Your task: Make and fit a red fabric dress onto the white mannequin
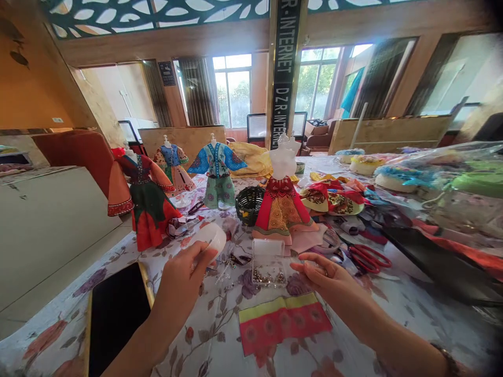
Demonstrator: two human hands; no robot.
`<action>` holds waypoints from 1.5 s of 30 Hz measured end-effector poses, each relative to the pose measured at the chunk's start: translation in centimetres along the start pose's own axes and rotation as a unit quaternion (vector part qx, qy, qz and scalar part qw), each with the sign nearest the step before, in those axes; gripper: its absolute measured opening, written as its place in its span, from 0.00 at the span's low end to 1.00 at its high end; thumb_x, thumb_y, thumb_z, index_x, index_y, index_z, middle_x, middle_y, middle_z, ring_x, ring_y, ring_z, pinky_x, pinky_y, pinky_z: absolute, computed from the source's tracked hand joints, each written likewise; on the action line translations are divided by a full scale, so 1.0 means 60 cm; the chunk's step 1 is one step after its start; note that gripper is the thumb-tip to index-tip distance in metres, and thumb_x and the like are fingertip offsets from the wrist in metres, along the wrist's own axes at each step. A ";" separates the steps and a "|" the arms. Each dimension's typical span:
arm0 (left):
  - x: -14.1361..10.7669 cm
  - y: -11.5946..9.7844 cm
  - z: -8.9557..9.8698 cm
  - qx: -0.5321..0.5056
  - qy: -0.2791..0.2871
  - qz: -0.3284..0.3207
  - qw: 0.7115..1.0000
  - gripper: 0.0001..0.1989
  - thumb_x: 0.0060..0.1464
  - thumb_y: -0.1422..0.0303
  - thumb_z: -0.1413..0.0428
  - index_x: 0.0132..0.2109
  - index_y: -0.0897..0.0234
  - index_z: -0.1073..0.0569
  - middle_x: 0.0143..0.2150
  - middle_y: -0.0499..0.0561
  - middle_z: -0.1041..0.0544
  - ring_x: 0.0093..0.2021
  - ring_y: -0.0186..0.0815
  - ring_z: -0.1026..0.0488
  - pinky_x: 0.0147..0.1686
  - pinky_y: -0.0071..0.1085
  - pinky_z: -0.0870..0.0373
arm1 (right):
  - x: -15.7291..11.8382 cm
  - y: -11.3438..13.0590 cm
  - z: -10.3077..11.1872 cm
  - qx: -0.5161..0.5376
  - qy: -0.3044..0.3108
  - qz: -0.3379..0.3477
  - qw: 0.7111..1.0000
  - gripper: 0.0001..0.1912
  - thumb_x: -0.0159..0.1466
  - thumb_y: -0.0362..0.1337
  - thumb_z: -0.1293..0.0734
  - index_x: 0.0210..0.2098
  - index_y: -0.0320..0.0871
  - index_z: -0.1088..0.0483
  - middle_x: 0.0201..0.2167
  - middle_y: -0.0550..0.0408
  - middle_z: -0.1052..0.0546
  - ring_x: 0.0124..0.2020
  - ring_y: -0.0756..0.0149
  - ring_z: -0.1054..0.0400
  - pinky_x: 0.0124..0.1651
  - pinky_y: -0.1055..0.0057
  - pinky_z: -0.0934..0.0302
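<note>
My left hand (184,275) has its thumb and fingers closed at the edge of a round white object (212,237), above the flowered cloth. On the right, my right hand (320,272) hovers with its fingertips drawn together; whether anything small is between them cannot be made out. Between the hands lies an open clear box (269,276) with small shiny beads. Nearer to me, a red and yellow cloth strip (285,324) lies flat. Behind the box stands a white mannequin (283,162) in a red and gold skirt (283,209).
A dark tablet (118,319) lies at the left front. Three dressed small mannequins stand at the back left, beside a black basket (250,205). Red-handled scissors (369,258), fabric pieces (334,196) and a black tray-like object (428,262) are on the right.
</note>
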State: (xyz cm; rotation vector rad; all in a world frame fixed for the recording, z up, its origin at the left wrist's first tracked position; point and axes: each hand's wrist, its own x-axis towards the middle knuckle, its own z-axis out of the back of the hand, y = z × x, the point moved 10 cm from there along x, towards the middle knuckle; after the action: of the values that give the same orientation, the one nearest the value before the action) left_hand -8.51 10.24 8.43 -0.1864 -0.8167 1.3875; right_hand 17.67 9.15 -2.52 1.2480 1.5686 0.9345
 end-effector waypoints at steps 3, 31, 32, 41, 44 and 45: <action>0.005 0.001 -0.007 0.062 -0.016 -0.058 0.996 0.20 0.57 0.52 0.56 0.31 0.61 0.28 0.30 0.50 0.23 0.32 0.41 0.28 0.35 0.34 0.35 | -0.001 -0.003 0.007 0.002 -0.002 0.008 1.000 0.21 0.57 0.51 0.30 0.45 0.48 0.35 0.39 0.57 0.21 0.40 0.70 0.33 0.52 0.70 0.45; 0.100 0.015 -0.090 0.121 0.077 -0.116 0.983 0.14 0.54 0.68 0.53 0.44 0.64 0.28 0.47 0.59 0.24 0.47 0.47 0.27 0.46 0.40 0.33 | -0.002 0.031 0.011 -0.098 -0.007 0.103 0.990 0.16 0.59 0.49 0.32 0.40 0.45 0.33 0.37 0.56 0.24 0.36 0.67 0.33 0.37 0.72 0.39; 0.093 0.003 -0.092 0.116 0.082 -0.125 0.982 0.14 0.55 0.67 0.53 0.44 0.64 0.28 0.47 0.59 0.24 0.48 0.46 0.28 0.46 0.40 0.34 | -0.002 0.037 0.011 -0.143 -0.006 0.125 0.982 0.14 0.60 0.47 0.34 0.39 0.45 0.32 0.35 0.56 0.25 0.36 0.67 0.33 0.37 0.72 0.39; 0.001 -0.089 -0.158 0.140 0.225 -0.201 0.943 0.12 0.61 0.65 0.52 0.38 0.59 0.23 0.34 0.47 0.20 0.34 0.35 0.24 0.33 0.27 0.35 | -0.023 0.067 -0.027 -0.463 -0.017 0.387 0.797 0.09 0.61 0.33 0.36 0.35 0.48 0.24 0.51 0.48 0.31 0.47 0.56 0.32 0.47 0.57 0.34; -0.013 -0.101 -0.178 0.188 0.242 -0.212 0.928 0.12 0.61 0.67 0.52 0.39 0.59 0.23 0.33 0.49 0.19 0.33 0.38 0.23 0.31 0.29 0.36 | -0.035 0.075 -0.043 -0.519 -0.031 0.435 0.735 0.09 0.60 0.29 0.34 0.35 0.48 0.23 0.53 0.47 0.32 0.50 0.53 0.34 0.47 0.55 0.33; -0.015 -0.104 -0.183 0.196 0.243 -0.216 0.925 0.13 0.61 0.69 0.52 0.38 0.59 0.23 0.34 0.50 0.19 0.33 0.39 0.23 0.30 0.29 0.37 | -0.040 0.079 -0.048 -0.534 -0.035 0.448 0.716 0.09 0.60 0.29 0.34 0.34 0.48 0.23 0.53 0.47 0.32 0.50 0.53 0.35 0.47 0.54 0.33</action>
State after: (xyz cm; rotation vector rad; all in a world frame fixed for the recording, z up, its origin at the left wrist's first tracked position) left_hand 3.15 11.80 3.73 -0.0290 -0.1379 0.9943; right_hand 16.55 7.73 3.23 1.0400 0.0265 1.9636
